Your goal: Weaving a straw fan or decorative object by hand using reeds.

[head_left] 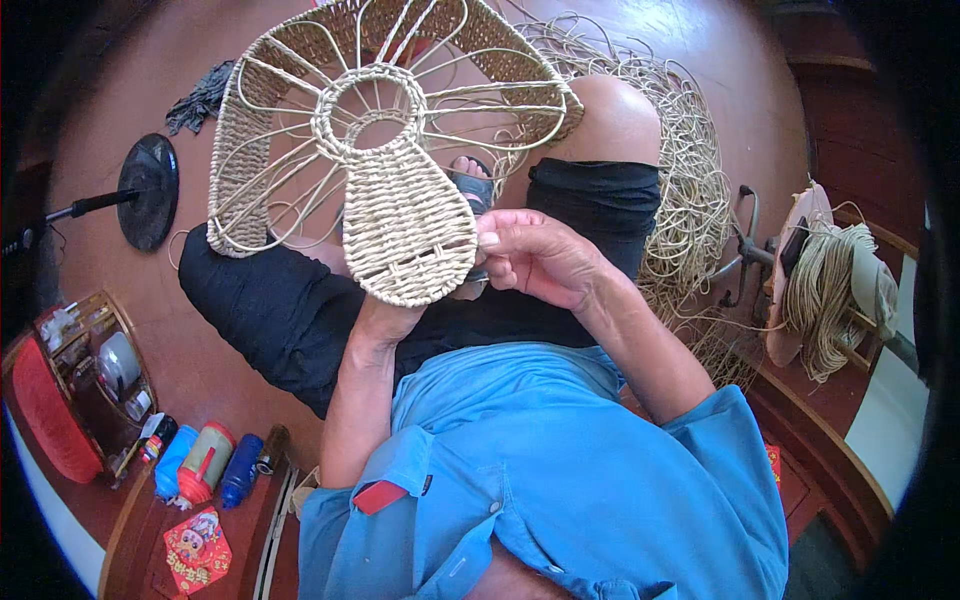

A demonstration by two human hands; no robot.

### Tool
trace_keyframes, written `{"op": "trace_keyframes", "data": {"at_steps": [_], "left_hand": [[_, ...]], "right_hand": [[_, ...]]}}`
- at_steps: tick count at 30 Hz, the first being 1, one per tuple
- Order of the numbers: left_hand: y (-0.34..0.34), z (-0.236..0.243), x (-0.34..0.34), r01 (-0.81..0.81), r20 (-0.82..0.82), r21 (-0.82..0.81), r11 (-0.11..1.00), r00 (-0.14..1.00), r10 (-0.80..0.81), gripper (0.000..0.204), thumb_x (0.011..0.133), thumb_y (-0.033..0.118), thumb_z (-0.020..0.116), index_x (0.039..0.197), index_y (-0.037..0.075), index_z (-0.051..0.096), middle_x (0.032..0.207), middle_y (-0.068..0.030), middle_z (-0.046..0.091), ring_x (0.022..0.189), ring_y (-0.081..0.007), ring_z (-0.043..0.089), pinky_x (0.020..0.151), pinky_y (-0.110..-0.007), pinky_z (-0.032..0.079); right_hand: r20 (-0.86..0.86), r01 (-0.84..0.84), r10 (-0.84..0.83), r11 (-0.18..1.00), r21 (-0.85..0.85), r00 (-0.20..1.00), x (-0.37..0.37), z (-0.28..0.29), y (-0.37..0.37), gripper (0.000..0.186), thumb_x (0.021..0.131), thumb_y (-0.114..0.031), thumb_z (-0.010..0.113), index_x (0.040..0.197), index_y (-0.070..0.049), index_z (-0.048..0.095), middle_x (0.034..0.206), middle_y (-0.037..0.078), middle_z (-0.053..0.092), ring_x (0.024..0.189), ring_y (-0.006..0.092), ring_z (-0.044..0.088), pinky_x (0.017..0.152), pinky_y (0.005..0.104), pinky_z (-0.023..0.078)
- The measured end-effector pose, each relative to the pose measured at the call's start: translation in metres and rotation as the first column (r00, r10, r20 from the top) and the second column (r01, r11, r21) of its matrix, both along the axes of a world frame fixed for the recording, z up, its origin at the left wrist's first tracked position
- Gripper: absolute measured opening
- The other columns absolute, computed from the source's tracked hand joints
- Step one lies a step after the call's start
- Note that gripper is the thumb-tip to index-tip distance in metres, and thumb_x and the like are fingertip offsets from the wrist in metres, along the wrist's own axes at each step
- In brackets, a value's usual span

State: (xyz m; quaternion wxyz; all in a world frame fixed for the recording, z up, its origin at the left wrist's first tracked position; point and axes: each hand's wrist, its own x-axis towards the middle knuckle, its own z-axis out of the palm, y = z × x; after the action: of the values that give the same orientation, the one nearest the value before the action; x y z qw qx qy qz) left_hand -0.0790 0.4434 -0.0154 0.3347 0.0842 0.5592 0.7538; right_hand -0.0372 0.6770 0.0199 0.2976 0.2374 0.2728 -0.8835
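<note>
At the left side of the floor (190,320) a round dark stand base (148,205) is resting, with a flask (207,460) nearer to us. Over our lap (300,325) we are holding the wicker piece (235,185), its wide frame reaching out past our knees. Our left hand (392,318) is supporting its rounded panel (410,225) from beneath; the fingers are hiding behind the weave, so we cannot tell how they are set. Our right hand (545,252) is pinching narrowly at the panel's right edge, though we cannot tell whether a strand is lying between the tips. We seem to be working the weave near the panel's broad end, where slits are showing; the next move is probably calling for a steady left hand and a fine tuck or pull with the right. For room, the frame's left corner is sitting near our left knee, its right corner by our right knee (615,110), and a heap of cord (690,190) is spreading beyond; at the far right a bundle of cord (825,295) is hanging.
</note>
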Motion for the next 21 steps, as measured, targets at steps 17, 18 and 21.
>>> {"op": "trace_keyframes", "data": {"at_steps": [17, 18, 21], "left_hand": [[-0.009, -0.021, 0.005, -0.210, 0.189, 0.073, 0.975, 0.963, 0.193, 0.054, 0.102, 0.027, 0.077, 0.146, 0.000, 0.060, 0.138, -0.0102, 0.069, 0.122, -0.0178, 0.067, 0.105, -0.037, 0.057], [-0.008, -0.020, 0.006, -0.233, 0.197, 0.106, 0.967, 0.958, 0.209, 0.057, 0.102, 0.028, 0.077, 0.147, 0.000, 0.058, 0.138, -0.0103, 0.069, 0.123, -0.0178, 0.067, 0.106, -0.036, 0.057], [-0.005, -0.020, 0.007, -0.265, 0.162, 0.120, 0.957, 0.956, 0.244, 0.058, 0.102, 0.028, 0.077, 0.148, 0.000, 0.056, 0.139, -0.0105, 0.068, 0.123, -0.0186, 0.067, 0.105, -0.037, 0.057]], "right_hand": [[-0.173, 0.166, -0.145, 0.980, 0.110, 0.974, -0.003, 0.018, -0.020, 0.026, 0.105, -0.009, 0.058, 0.129, 0.001, 0.061, 0.109, 0.007, 0.072, 0.090, 0.0117, 0.070, 0.081, 0.0278, 0.060], [-0.172, 0.162, -0.141, 0.981, 0.110, 0.975, -0.002, 0.020, -0.022, 0.026, 0.105, -0.009, 0.058, 0.129, 0.001, 0.061, 0.109, 0.007, 0.072, 0.090, 0.0117, 0.070, 0.081, 0.0278, 0.060], [-0.151, 0.172, -0.146, 0.970, 0.172, 0.978, 0.000, 0.025, -0.026, 0.029, 0.104, -0.010, 0.060, 0.131, 0.001, 0.061, 0.113, 0.008, 0.073, 0.097, 0.0123, 0.071, 0.086, 0.0290, 0.061]]}}
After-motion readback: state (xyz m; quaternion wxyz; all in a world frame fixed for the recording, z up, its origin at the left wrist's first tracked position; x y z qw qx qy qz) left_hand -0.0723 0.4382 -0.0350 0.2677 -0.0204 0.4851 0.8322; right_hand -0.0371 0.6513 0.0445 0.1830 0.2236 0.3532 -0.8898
